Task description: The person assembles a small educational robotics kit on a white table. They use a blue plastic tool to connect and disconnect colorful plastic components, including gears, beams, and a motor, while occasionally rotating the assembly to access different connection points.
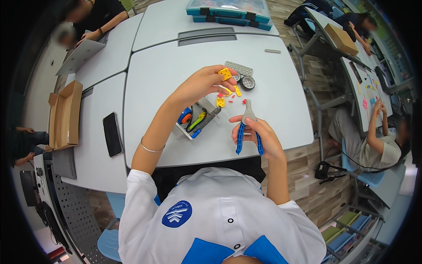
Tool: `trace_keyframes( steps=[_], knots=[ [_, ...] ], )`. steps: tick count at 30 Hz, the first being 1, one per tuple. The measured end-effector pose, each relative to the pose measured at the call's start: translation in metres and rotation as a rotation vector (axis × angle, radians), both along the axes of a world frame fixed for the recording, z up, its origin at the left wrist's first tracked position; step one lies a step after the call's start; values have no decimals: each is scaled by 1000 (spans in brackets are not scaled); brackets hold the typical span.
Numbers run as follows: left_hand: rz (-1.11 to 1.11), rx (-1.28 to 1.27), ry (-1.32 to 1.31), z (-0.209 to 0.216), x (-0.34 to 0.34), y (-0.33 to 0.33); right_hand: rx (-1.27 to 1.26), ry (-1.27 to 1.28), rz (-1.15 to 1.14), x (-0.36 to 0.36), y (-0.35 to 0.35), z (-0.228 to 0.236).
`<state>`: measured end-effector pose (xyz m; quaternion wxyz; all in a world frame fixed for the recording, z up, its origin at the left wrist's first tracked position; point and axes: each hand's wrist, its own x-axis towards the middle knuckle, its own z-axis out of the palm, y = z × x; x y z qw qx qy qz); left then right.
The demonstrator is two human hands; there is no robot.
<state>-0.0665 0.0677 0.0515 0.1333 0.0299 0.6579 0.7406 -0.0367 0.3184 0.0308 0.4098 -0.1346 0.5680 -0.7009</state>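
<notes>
My left hand (206,83) is raised over the table and pinches a yellow building plate with holes (225,74) between thumb and fingers. In my right hand (266,132) is a plier-like tool (249,115) with a grey head and blue handles, its tip pointing away from me. A small red peg (244,101) shows at that tip; whether the jaws grip it I cannot tell. Below my left hand lie more yellow pieces (220,102) and a few tiny red pegs. A grey perforated plate (238,67) and black-rimmed wheels (247,82) sit just beyond.
An open bin (180,129) with coloured parts stands under my left forearm. Teal cases (228,13) are stacked at the far edge. A phone (113,134) and a cardboard box (66,115) lie to the left, near a person at a laptop (83,55). Other people sit at right.
</notes>
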Motion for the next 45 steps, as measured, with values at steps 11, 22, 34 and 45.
trace_keyframes(
  steps=[11,22,34,45],
  knots=[
    [-17,-146,253,6,38,8,-49,1,58,10,-28,17],
    [294,-410,292,3,41,-20,10,73,-93,4,-15,10],
    [231,-840,836,0,58,18,-11,155,-289,-1,-36,5],
    [208,-698,775,-3,65,20,-30,216,-339,2,-37,-1]
  ],
)
